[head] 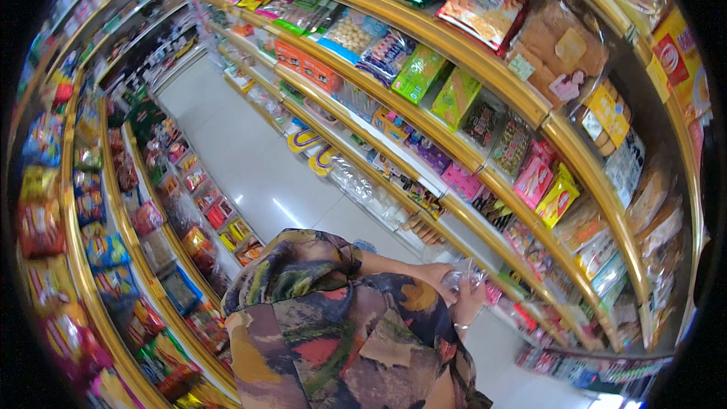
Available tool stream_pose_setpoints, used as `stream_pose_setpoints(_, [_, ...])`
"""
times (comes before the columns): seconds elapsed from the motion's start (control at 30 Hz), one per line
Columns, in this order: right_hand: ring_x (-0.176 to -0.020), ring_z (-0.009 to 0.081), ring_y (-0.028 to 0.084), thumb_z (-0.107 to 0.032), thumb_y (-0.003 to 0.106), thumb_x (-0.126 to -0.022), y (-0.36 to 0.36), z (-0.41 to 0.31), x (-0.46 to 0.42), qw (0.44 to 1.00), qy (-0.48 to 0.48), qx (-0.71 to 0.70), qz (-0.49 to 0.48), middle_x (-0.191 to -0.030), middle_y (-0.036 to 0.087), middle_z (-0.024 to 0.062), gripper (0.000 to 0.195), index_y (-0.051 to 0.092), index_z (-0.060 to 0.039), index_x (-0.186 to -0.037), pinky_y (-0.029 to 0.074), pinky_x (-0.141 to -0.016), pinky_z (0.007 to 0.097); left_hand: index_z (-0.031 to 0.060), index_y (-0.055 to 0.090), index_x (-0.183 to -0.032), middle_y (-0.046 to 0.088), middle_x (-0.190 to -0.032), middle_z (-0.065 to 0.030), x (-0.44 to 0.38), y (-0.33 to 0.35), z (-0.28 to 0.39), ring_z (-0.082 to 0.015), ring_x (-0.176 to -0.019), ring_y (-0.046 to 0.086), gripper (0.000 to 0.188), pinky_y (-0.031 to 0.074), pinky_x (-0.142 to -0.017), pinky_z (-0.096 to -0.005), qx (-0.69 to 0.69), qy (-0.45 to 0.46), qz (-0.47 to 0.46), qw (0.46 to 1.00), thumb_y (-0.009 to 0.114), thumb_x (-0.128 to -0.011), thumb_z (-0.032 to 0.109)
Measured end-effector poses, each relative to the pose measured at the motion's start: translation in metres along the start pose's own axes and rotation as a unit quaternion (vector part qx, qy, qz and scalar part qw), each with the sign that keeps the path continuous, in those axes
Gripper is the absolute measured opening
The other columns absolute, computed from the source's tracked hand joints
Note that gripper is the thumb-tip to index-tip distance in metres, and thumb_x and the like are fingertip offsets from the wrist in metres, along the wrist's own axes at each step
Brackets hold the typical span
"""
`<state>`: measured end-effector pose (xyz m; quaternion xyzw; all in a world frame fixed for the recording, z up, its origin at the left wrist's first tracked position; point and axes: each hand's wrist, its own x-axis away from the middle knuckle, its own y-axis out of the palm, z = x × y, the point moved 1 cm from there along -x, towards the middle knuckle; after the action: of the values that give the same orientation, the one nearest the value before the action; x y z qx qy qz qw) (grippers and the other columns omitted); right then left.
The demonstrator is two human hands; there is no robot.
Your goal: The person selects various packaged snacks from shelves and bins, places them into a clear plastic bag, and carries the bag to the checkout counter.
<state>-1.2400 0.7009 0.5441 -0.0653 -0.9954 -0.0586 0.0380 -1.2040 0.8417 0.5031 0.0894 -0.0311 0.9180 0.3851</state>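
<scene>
Both hands meet in front of me at the lower shelves on the right side of the view. My left hand comes in from the upper sleeve, its fingers around one side of a small clear plastic package. From below, my right hand, with a bracelet at the wrist, grips the other side of it. The package's contents are too small and blurred to tell. Part of it is hidden behind the fingers. Beyond it lies a low shelf edge with gold-coloured trim.
Tall shelves of packaged snacks curve along the right, with bagged bread and green boxes. Another snack rack stands at left across the tiled aisle floor. Brown stick-shaped items lie low near my hands.
</scene>
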Motion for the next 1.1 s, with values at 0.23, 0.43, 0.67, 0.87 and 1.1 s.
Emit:
stream_pose_setpoints(0.23, [-0.08, 0.0163, 0.061, -0.01, 0.068, -0.076, 0.094, 0.015, 0.003, 0.996, -0.011, 0.085, -0.026, -0.097, 0.061, 0.0097, 0.043, 0.049, 0.0033, -0.112, 0.051, -0.069, 0.0297, 0.0025, 0.05, -0.116, 0.062, -0.087, -0.0093, 0.055, -0.08, -0.029, -0.0152, -0.071, 0.061, 0.042, 0.051, -0.057, -0.0275, 0.072, -0.113, 0.057, 0.989, 0.064, -0.076, 0.007])
stream_pose_setpoints(0.43, [-0.086, 0.0285, 0.062, -0.03, 0.075, -0.07, 0.112, 0.006, 0.01, 0.954, -0.008, 0.261, 0.148, -0.099, 0.06, 0.0156, 0.069, 0.04, -0.006, -0.125, 0.05, -0.072, 0.0375, 0.0009, 0.054, -0.101, 0.061, -0.074, -0.011, 0.049, -0.107, 0.009, -0.0183, -0.064, 0.057, 0.03, 0.047, -0.057, -0.0331, -0.127, -0.031, -0.011, 0.991, 0.066, -0.077, 0.014])
stream_pose_setpoints(0.67, [-0.085, 0.0317, 0.059, -0.028, 0.071, -0.072, 0.114, 0.018, 0.042, 0.884, -0.045, 0.381, 0.268, -0.099, 0.058, 0.0109, 0.049, 0.05, -0.0094, -0.112, 0.049, -0.069, 0.0397, 0.0028, 0.051, -0.106, 0.062, -0.078, -0.0225, 0.03, -0.102, 0.002, -0.0384, -0.075, 0.061, 0.035, 0.047, -0.063, -0.0448, -0.346, 0.032, -0.169, 0.922, 0.064, -0.074, 0.008])
stream_pose_setpoints(0.87, [-0.068, 0.022, 0.062, -0.024, 0.066, -0.079, 0.071, 0.074, 0.069, 0.916, 0.012, 0.137, 0.377, -0.084, 0.061, 0.0109, 0.027, 0.057, -0.0048, -0.095, 0.05, -0.058, 0.0355, 0.0036, 0.051, -0.104, 0.062, -0.078, -0.0202, 0.017, -0.053, 0.008, -0.04, -0.077, 0.06, 0.03, 0.046, -0.065, -0.0469, -0.379, 0.112, -0.233, 0.888, 0.059, -0.077, 0.011])
stream_pose_setpoints(1.1, [-0.074, 0.0229, 0.061, -0.01, 0.058, -0.08, 0.007, 0.099, 0.105, 0.727, 0.134, -0.51, 0.44, -0.086, 0.061, 0.0107, 0.012, 0.055, -0.0014, -0.089, 0.055, -0.055, 0.0395, 0.002, 0.053, -0.103, 0.062, -0.076, -0.0199, 0.007, 0.023, -0.013, -0.0394, -0.075, 0.061, 0.024, 0.046, -0.065, -0.0457, -0.353, -0.024, -0.242, 0.903, 0.05, -0.079, 0.006])
